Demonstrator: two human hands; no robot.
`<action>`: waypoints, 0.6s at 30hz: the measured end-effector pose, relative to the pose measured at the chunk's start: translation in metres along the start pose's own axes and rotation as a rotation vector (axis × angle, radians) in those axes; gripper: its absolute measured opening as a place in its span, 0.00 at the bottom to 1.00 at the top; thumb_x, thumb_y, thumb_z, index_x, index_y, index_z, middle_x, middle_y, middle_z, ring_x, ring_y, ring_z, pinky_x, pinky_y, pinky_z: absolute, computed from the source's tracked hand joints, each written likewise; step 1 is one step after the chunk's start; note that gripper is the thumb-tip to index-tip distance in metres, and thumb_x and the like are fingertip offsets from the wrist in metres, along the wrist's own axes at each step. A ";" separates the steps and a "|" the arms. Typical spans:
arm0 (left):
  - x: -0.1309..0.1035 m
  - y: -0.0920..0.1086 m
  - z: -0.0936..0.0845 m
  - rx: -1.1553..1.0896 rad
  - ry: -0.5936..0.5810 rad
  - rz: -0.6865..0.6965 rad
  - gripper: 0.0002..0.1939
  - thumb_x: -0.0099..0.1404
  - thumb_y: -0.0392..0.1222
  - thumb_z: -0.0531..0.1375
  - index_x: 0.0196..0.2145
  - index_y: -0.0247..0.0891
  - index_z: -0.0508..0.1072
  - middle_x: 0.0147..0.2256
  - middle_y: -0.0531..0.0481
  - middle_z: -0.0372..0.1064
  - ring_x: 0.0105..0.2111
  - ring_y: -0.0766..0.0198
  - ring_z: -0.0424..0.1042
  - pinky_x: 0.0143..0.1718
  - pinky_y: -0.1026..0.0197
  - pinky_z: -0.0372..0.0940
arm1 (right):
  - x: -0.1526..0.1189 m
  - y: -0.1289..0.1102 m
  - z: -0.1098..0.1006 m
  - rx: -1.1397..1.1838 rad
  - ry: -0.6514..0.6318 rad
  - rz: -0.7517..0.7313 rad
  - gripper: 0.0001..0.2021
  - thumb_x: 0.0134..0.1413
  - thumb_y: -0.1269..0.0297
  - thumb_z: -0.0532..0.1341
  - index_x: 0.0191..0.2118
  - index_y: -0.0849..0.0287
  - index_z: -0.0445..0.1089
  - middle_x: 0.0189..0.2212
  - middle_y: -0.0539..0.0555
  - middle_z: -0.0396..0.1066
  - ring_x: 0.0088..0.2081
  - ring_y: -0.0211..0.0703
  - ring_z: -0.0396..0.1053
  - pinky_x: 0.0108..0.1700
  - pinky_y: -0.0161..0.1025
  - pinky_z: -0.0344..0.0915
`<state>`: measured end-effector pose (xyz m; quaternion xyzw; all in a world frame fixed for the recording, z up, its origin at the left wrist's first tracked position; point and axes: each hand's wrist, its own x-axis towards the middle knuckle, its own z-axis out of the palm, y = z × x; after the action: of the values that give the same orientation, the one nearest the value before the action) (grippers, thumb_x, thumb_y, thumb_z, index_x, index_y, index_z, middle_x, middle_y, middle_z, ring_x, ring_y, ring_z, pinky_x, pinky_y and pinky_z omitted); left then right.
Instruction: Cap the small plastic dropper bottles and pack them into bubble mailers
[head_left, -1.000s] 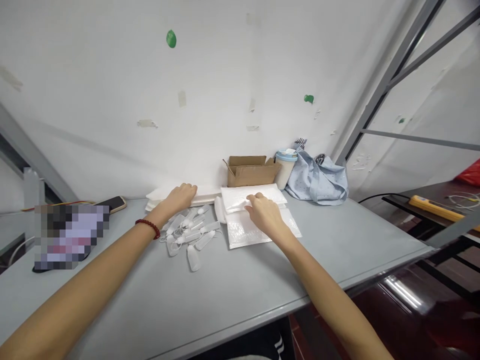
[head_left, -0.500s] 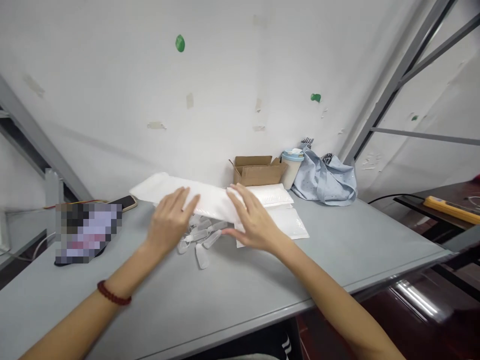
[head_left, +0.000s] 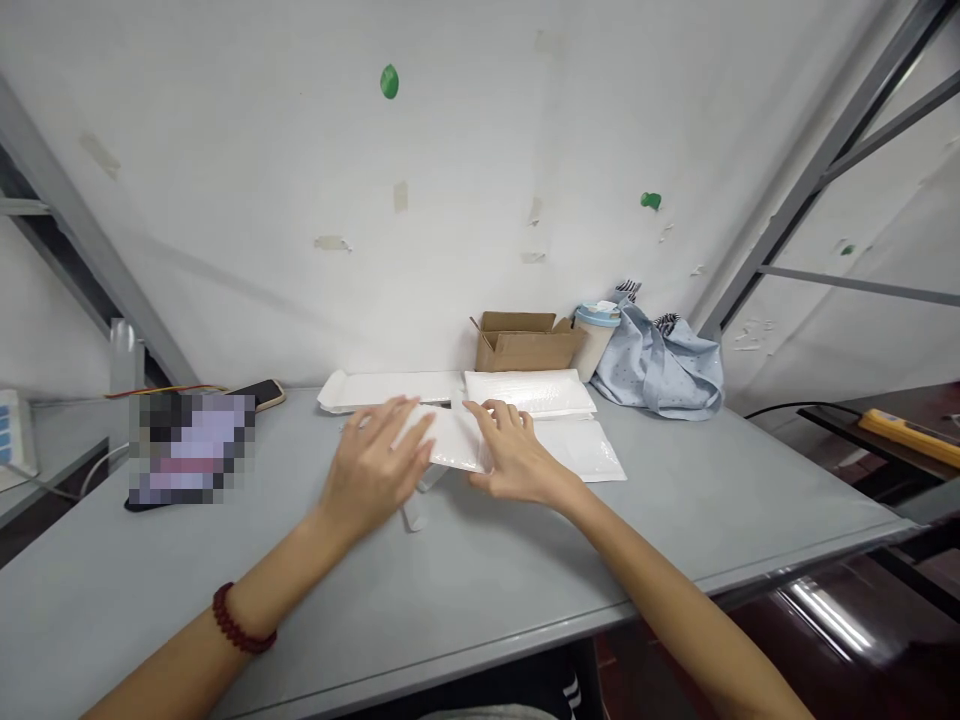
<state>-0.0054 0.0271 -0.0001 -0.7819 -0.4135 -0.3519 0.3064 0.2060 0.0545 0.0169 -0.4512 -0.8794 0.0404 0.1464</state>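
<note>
A white bubble mailer [head_left: 454,436] lies between my hands, tilted over a loose pile of small translucent plastic pieces [head_left: 413,512], most of which are hidden. My right hand [head_left: 516,455] has its curved fingers and thumb around the mailer's right part. By the mailer's left edge, my left hand [head_left: 373,458] hovers with fingers stretched and slightly apart, a little blurred; it covers part of the pile. Behind them another long white mailer [head_left: 397,386] lies flat near the wall. More white padded mailers [head_left: 589,448] rest just right of my right hand.
An open cardboard box [head_left: 529,350], a cup with a blue lid [head_left: 595,338] and a light blue cloth bag [head_left: 660,368] stand along the wall. At the left lie a phone [head_left: 266,393] and a blurred-out item [head_left: 193,448]. The grey table's [head_left: 525,600] front edge is near me.
The long mailer that was between my hands now appears to lie flat at the back. A shorter-looking white mailer shows between them. My left hand has shifted right, and the view has swung slightly left.
</note>
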 end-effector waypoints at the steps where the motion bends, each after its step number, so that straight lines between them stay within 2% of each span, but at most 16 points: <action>1: 0.000 -0.008 0.000 -0.041 -0.060 -0.177 0.16 0.66 0.41 0.53 0.49 0.35 0.71 0.50 0.38 0.71 0.51 0.47 0.68 0.49 0.46 0.61 | 0.001 0.002 0.003 -0.004 -0.029 -0.012 0.43 0.45 0.57 0.63 0.65 0.63 0.45 0.58 0.71 0.51 0.60 0.63 0.50 0.59 0.66 0.45; 4: 0.003 -0.030 -0.003 -0.338 -0.351 -0.733 0.23 0.63 0.50 0.53 0.52 0.35 0.68 0.44 0.39 0.74 0.42 0.49 0.73 0.43 0.49 0.66 | 0.002 0.005 0.010 -0.019 -0.077 -0.063 0.45 0.45 0.53 0.64 0.66 0.63 0.44 0.61 0.71 0.47 0.63 0.64 0.44 0.60 0.68 0.41; 6: 0.006 -0.038 -0.006 -0.631 -0.535 -0.991 0.29 0.59 0.52 0.56 0.54 0.33 0.66 0.35 0.44 0.77 0.33 0.54 0.74 0.38 0.53 0.67 | 0.002 0.004 0.012 -0.023 -0.080 -0.085 0.46 0.45 0.52 0.64 0.66 0.62 0.43 0.62 0.70 0.47 0.63 0.64 0.43 0.60 0.69 0.39; 7: 0.007 -0.039 -0.008 -0.767 -0.587 -1.068 0.31 0.57 0.52 0.58 0.55 0.32 0.65 0.31 0.47 0.76 0.30 0.56 0.73 0.36 0.55 0.67 | 0.002 0.003 0.013 -0.025 -0.080 -0.089 0.46 0.44 0.52 0.64 0.66 0.62 0.43 0.62 0.70 0.47 0.64 0.64 0.42 0.60 0.69 0.38; 10: 0.008 -0.035 -0.009 -1.028 -0.626 -1.150 0.34 0.53 0.48 0.63 0.55 0.30 0.64 0.25 0.53 0.71 0.25 0.62 0.69 0.32 0.60 0.65 | 0.002 -0.001 0.013 -0.032 -0.107 -0.096 0.49 0.43 0.52 0.65 0.66 0.63 0.41 0.63 0.71 0.45 0.65 0.65 0.39 0.61 0.69 0.36; 13: 0.007 -0.025 -0.007 -1.082 -0.679 -1.144 0.33 0.52 0.48 0.65 0.53 0.31 0.67 0.21 0.56 0.68 0.21 0.66 0.65 0.29 0.61 0.62 | 0.001 -0.005 0.015 -0.017 -0.137 -0.123 0.51 0.41 0.52 0.65 0.67 0.65 0.39 0.63 0.72 0.43 0.65 0.66 0.36 0.61 0.69 0.35; 16: 0.008 -0.013 -0.007 -1.099 -0.757 -1.096 0.29 0.53 0.51 0.64 0.49 0.32 0.70 0.23 0.54 0.70 0.17 0.69 0.61 0.23 0.63 0.58 | 0.000 -0.008 0.017 -0.011 -0.103 -0.167 0.50 0.40 0.53 0.65 0.67 0.65 0.40 0.60 0.71 0.49 0.63 0.64 0.42 0.61 0.68 0.36; 18: 0.009 -0.008 -0.008 -1.107 -0.803 -1.055 0.23 0.54 0.52 0.62 0.42 0.34 0.72 0.23 0.54 0.70 0.15 0.70 0.58 0.20 0.64 0.55 | 0.000 -0.009 0.017 -0.022 -0.069 -0.187 0.49 0.40 0.54 0.65 0.66 0.64 0.42 0.57 0.70 0.51 0.62 0.63 0.46 0.61 0.67 0.38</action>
<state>-0.0105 0.0287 0.0133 -0.5897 -0.5686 -0.2960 -0.4913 0.1942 0.0501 0.0025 -0.3671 -0.9226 0.0323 0.1143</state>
